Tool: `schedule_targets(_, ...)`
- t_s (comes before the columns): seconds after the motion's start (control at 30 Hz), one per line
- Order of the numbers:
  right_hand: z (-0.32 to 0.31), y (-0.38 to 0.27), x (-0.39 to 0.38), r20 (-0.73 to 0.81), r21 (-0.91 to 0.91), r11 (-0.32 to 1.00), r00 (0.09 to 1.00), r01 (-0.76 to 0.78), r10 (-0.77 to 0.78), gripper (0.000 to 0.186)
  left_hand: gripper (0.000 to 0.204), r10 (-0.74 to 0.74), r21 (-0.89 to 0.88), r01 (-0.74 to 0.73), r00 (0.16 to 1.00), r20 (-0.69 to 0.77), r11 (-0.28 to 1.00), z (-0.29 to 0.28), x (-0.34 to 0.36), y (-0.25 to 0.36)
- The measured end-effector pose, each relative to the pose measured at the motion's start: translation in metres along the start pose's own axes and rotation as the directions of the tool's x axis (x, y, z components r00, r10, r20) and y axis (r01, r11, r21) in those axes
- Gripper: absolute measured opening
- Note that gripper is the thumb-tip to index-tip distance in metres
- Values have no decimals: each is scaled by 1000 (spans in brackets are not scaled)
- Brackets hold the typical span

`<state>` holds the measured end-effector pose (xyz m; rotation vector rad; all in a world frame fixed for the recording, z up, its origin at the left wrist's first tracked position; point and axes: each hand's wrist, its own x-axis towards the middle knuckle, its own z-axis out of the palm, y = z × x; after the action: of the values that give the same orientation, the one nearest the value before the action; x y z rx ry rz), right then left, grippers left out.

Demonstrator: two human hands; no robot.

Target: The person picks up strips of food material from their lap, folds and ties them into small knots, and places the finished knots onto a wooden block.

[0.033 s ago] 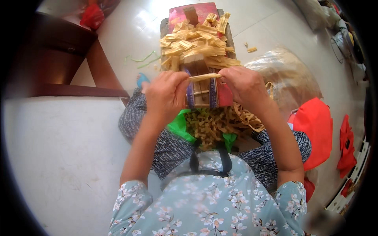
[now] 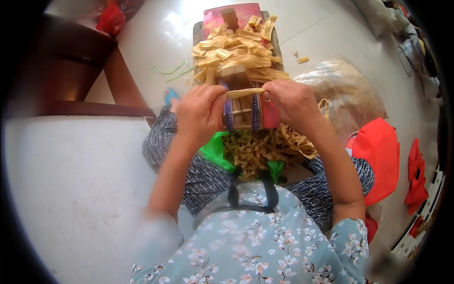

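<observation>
Between my two hands a yellowish, fibrous dried strip point(image 2: 245, 93) is stretched crosswise. My left hand point(image 2: 201, 111) pinches its left end, and my right hand point(image 2: 293, 102) pinches the other. Just below the strip is a small wooden frame point(image 2: 242, 118) with blue-banded sides and thin crossbars, mounted on a board with a red surface point(image 2: 270, 113). A wooden block point(image 2: 234, 75) rises behind the frame. Beyond it, a loose pile of similar yellow strips point(image 2: 236, 49) covers the board.
Narrow cut strips point(image 2: 253, 149) fill a green bag point(image 2: 217, 152) between my legs. A large clear plastic bag point(image 2: 345, 90) lies on the right, near a red bag point(image 2: 378, 161). Dark wooden furniture point(image 2: 125, 80) and a white surface point(image 2: 75, 189) are at left.
My left forearm has shifted slightly to the right. Both hands keep hold of the strip's ends in nearly the same place.
</observation>
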<state>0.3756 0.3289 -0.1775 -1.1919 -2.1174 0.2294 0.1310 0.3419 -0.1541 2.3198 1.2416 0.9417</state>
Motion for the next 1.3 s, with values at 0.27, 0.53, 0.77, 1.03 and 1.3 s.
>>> schedule_targets(0.27,-24,10,-67,192,-8,953,935,-302,297,12,14,-268,-102,283,954,134,954,-11,-62,-10)
schedule_targets(0.53,-14,-54,-51,86,-73,963,964,258,-252,22,24,-429,-519,559,829,359,647,2,-80,42)
schedule_targets(0.77,-20,-50,-67,-4,92,984,989,151,-151,22,28,-202,-670,716,639,742,-195,-16,-86,57)
schedule_targets(1.03,-22,-86,-82,395,713,558,901,-424,180,13,16,40,-893,303,942,334,333,-21,-68,69)
schedule_targets(1.3,-49,-73,-83,806,585,-11,580,-811,119,27,19,389,26,-401,901,192,916,5,-67,93)
